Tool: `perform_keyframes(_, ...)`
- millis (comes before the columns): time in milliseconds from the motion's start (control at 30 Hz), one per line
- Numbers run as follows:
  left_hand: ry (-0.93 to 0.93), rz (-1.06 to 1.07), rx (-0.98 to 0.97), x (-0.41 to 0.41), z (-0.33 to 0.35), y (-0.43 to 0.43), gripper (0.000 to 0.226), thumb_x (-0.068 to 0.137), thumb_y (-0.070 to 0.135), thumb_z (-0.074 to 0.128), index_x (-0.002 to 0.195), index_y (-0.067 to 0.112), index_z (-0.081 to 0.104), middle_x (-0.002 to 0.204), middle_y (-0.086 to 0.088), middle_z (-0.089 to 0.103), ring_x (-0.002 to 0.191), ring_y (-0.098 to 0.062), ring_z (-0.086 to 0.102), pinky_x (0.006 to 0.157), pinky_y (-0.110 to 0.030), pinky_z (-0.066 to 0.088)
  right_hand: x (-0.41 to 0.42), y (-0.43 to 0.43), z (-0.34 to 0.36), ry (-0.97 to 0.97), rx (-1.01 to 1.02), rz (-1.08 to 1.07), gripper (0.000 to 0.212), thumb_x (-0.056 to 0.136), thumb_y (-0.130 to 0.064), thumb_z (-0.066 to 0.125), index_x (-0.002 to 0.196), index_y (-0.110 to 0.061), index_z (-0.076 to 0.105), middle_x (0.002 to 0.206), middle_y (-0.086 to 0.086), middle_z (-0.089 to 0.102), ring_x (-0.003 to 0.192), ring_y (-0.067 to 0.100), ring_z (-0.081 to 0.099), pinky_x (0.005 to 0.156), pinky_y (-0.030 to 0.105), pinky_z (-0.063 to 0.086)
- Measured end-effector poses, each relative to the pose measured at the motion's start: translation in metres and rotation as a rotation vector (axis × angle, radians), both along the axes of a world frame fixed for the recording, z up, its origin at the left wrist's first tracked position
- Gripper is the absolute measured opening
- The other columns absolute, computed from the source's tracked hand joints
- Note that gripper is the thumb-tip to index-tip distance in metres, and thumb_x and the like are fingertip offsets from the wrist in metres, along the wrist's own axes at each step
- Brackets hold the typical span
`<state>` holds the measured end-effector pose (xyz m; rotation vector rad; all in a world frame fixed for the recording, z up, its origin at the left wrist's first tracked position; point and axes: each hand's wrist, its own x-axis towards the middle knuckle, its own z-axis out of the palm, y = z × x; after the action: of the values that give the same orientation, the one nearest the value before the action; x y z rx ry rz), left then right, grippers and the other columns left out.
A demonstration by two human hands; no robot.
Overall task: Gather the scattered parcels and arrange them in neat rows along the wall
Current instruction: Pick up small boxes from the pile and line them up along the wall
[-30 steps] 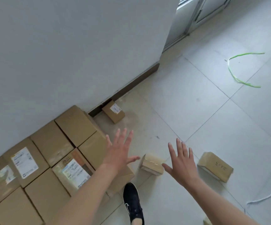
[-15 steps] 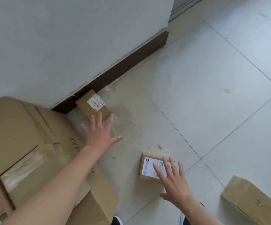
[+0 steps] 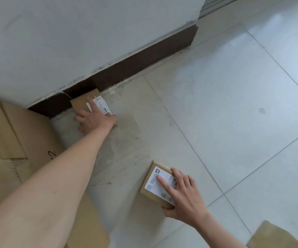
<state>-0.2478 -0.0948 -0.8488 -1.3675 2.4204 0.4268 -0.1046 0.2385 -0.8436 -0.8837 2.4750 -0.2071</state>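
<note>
A small brown parcel [image 3: 83, 102] with a white label lies on the floor tiles against the dark skirting board. My left hand [image 3: 94, 118] lies over it, fingers wrapped on its near and left sides. A second small parcel [image 3: 154, 183] with a large white label lies on the floor nearer to me. Over its right part sits my right hand [image 3: 184, 192], fingers spread across the label and thumb under the near corner. Both parcels rest on the floor.
Large cardboard boxes [image 3: 10, 140] stand along the wall [image 3: 91, 33] at the left, under my left arm. Another brown parcel [image 3: 273, 237] shows at the bottom right corner. The wall ends at a corner [image 3: 197, 33] in the upper right.
Both hands have come down from open air onto the two small parcels. The left hand moved forward to the parcel by the skirting, and the right settled on the labelled parcel.
</note>
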Motion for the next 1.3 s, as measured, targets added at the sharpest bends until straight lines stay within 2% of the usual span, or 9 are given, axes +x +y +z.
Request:
perform_keyframes(167, -0.004, -0.238, 0.117, 0.045, 0.084, 0.046, 0.111, 0.072, 0.064, 0.066, 0.154, 0.031, -0.001, 0.157, -0.029, -0.002, 0.137, -0.044, 0.015, 0.101, -0.055, 0.032, -0.009, 0.008, 0.099, 0.019, 0.080, -0.092, 0.101, 0.057, -0.063, 0.069, 0.147, -0.025, 0.043, 0.135, 0.025, 0.046, 0.109, 0.042, 0.054, 0.088, 0.047, 0.047)
perform_keyframes(433, 0.059, -0.462, 0.380, 0.180, 0.310, 0.086, 0.109, 0.075, 0.067, 0.062, 0.152, 0.037, -0.008, 0.160, -0.018, -0.012, 0.145, -0.040, 0.000, 0.110, -0.057, 0.024, 0.028, 0.012, 0.327, 0.018, 0.161, -0.097, 0.105, 0.062, -0.067, 0.065, 0.151, -0.024, 0.031, 0.136, 0.022, 0.039, 0.112, 0.039, 0.048, 0.096, 0.049, 0.044)
perform_keyframes(533, 0.049, -0.565, 0.391, 0.239, 0.377, 0.062, 0.106, 0.079, 0.068, 0.057, 0.150, 0.041, -0.015, 0.159, -0.011, -0.021, 0.146, -0.040, -0.007, 0.114, -0.059, 0.017, 0.047, 0.001, 0.389, 0.005, 0.170, -0.021, 0.108, 0.063, -0.065, 0.065, 0.152, -0.024, 0.022, 0.138, 0.024, 0.038, 0.120, 0.043, 0.045, 0.105, 0.054, 0.036)
perform_keyframes(633, 0.079, -0.568, 0.324, 0.296, 0.423, 0.037, 0.103, 0.078, 0.075, 0.051, 0.149, 0.044, -0.017, 0.161, -0.011, -0.018, 0.147, -0.043, -0.002, 0.113, -0.060, 0.019, 0.060, -0.022, 0.430, -0.014, 0.211, 0.062, 0.112, 0.063, -0.061, 0.067, 0.152, -0.027, 0.007, 0.143, 0.024, 0.035, 0.130, 0.043, 0.037, 0.112, 0.064, 0.023)
perform_keyframes(767, 0.078, -0.510, 0.230, 0.371, 0.465, 0.002, 0.100, 0.077, 0.078, 0.045, 0.152, 0.042, -0.010, 0.162, -0.008, -0.014, 0.147, -0.038, 0.000, 0.114, -0.058, 0.023, 0.076, -0.059, 0.461, 0.006, 0.225, 0.200, 0.114, 0.065, -0.053, 0.066, 0.152, -0.028, -0.003, 0.145, 0.024, 0.027, 0.136, 0.043, 0.027, 0.113, 0.067, 0.013)
perform_keyframes(867, 0.081, -0.501, 0.152, 0.430, 0.477, -0.022, 0.096, 0.079, 0.076, 0.045, 0.152, 0.041, -0.007, 0.162, -0.011, -0.011, 0.147, -0.037, 0.001, 0.113, -0.057, 0.025, 0.106, -0.096, 0.468, 0.010, 0.170, 0.280, 0.115, 0.059, -0.048, 0.073, 0.152, -0.025, 0.012, 0.138, 0.025, 0.037, 0.129, 0.045, 0.039, 0.109, 0.068, 0.022)
perform_keyframes(1000, 0.081, -0.469, 0.092, 0.501, 0.477, -0.056, 0.094, 0.080, 0.071, 0.049, 0.152, 0.037, -0.001, 0.161, -0.013, -0.006, 0.144, -0.039, 0.006, 0.107, -0.057, 0.033, 0.155, -0.164, 0.458, 0.042, 0.144, 0.446, 0.112, 0.060, -0.051, 0.074, 0.153, -0.022, 0.020, 0.137, 0.025, 0.038, 0.127, 0.044, 0.039, 0.108, 0.069, 0.023)
perform_keyframes(1133, 0.083, -0.445, 0.004, 0.576, 0.463, -0.095, 0.092, 0.078, 0.065, 0.055, 0.152, 0.029, 0.013, 0.159, -0.017, 0.007, 0.141, -0.041, 0.014, 0.098, -0.056, 0.042, 0.225, -0.234, 0.437, 0.040, 0.183, 0.631, 0.110, 0.072, -0.062, 0.060, 0.152, -0.029, -0.008, 0.148, 0.023, 0.024, 0.136, 0.041, 0.024, 0.116, 0.062, 0.011)
perform_keyframes(1300, 0.081, -0.474, 0.009, 0.681, 0.430, -0.153, 0.092, 0.073, 0.058, 0.065, 0.149, 0.024, 0.027, 0.155, -0.021, 0.019, 0.137, -0.046, 0.024, 0.092, -0.058, 0.047, 0.321, -0.304, 0.401, 0.029, 0.170, 0.793, 0.115, 0.078, -0.067, 0.060, 0.151, -0.033, -0.022, 0.154, 0.022, 0.014, 0.142, 0.040, 0.016, 0.120, 0.054, 0.004)
